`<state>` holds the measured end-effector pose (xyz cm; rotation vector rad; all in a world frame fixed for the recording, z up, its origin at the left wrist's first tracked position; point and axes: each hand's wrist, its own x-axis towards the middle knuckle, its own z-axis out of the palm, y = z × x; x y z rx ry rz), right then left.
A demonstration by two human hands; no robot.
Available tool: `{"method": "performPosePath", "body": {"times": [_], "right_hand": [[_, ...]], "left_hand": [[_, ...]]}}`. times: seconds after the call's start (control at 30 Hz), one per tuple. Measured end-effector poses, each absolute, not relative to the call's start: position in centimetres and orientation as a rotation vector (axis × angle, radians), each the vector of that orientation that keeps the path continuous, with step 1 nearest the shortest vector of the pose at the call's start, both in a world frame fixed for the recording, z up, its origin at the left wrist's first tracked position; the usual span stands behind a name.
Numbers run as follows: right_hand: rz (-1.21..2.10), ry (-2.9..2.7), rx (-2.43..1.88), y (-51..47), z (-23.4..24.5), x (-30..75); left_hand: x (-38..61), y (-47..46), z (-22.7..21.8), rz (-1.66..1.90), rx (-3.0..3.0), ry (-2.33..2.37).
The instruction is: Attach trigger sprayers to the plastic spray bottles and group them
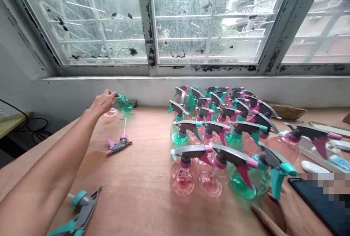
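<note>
left hand (104,103) is stretched out, fingers clamped on a green bottle (125,104) lying on its side on the table (142,192) at 10 o'clock. right hand (276,216) rests flat and open at 5 o'clock, the crowd of spray bottles (218,137) at its 12

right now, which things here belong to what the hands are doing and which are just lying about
In hand: left hand gripping green bottle; pink bottle beside it; loose pink spray head; loose teal spray head; assembled spray bottles.
Lying about: dark screen by right hand; cables.
</note>
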<state>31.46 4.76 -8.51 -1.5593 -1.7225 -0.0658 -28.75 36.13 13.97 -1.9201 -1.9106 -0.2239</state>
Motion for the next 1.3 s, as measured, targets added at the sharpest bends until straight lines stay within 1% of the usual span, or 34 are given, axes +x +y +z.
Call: {"method": "performPosePath", "body": {"times": [0.17, 0.27, 0.47, 0.6, 0.77, 1.07, 1.17, 1.3], "right_hand": [[0.051, -1.809, -1.552, 4.4, -7.3, 30.9], [0.109, -1.83, -1.529, 4.0, -6.7, 30.7], [0.262, -1.781, -1.455, 4.3, -7.3, 32.0], [0.326, -1.764, -1.419, 4.3, -7.5, 32.7], [0.465, -1.669, -1.399, 3.7, -7.0, 32.7], [0.588, -1.595, -1.367, 3.6, -7.0, 33.1], [0.556, -1.603, -1.377, 3.6, -7.0, 33.1], [0.378, -1.54, -1.396, 3.1, -6.8, 32.6]], "left_hand": [[-26.1, 31.2, 16.1, -0.241, -2.007, -1.733], [-23.7, 27.2, 16.5, -0.249, -2.064, -1.609], [-17.6, 18.8, 15.1, -0.166, -2.26, -1.342], [-14.1, 15.3, 13.1, -0.145, -2.279, -1.297], [-12.1, 13.8, 11.0, -0.154, -2.245, -1.351], [-14.1, 14.7, 11.4, -0.14, -2.258, -1.408], [-14.2, 14.4, 11.1, -0.165, -2.242, -1.423], [-14.1, 13.8, 10.8, -0.183, -2.222, -1.414]]}}
